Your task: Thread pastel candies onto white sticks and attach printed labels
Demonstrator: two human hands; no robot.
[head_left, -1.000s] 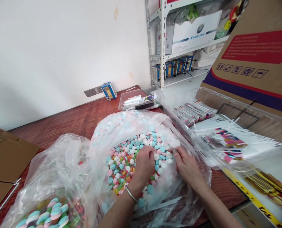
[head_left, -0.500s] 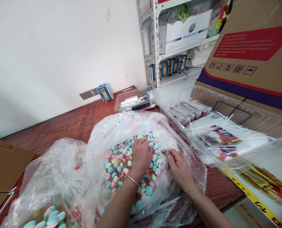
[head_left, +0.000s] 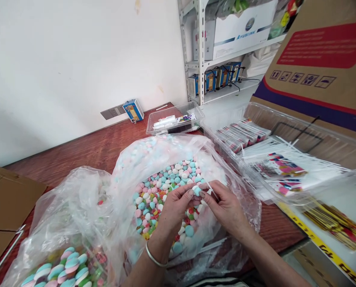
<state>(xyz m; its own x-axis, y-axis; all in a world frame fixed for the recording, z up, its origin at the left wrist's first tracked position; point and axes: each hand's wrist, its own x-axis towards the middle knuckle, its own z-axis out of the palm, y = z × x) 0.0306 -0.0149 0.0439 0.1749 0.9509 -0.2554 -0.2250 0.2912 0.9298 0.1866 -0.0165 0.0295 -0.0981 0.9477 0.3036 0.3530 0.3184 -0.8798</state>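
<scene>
My left hand (head_left: 175, 205), with a bangle on its wrist, pinches a small pale blue and white candy (head_left: 197, 191) between thumb and fingers. Close against it, my right hand (head_left: 226, 205) grips a thin white stick (head_left: 209, 186), and its thumb and fingertips meet at the same candy. Whether the stick pierces the candy I cannot tell. Both hands are above a wide-open clear plastic bag (head_left: 130, 159) filled with pink, blue and white candies (head_left: 172, 175) and brighter gummy pieces (head_left: 154, 199).
Another plastic bag (head_left: 76, 199) holds layered candies (head_left: 72, 265) at lower left. On the right, a clear tray (head_left: 246, 167) contains white sticks (head_left: 312, 159) and printed packets (head_left: 281, 165). Behind stand a small clear bin (head_left: 154, 126), a shelf rack (head_left: 201, 52) and a cardboard box (head_left: 315, 91).
My left hand has lifted from the candies and moved right, now with a candy in its fingers. My right hand has shifted slightly left to meet it.
</scene>
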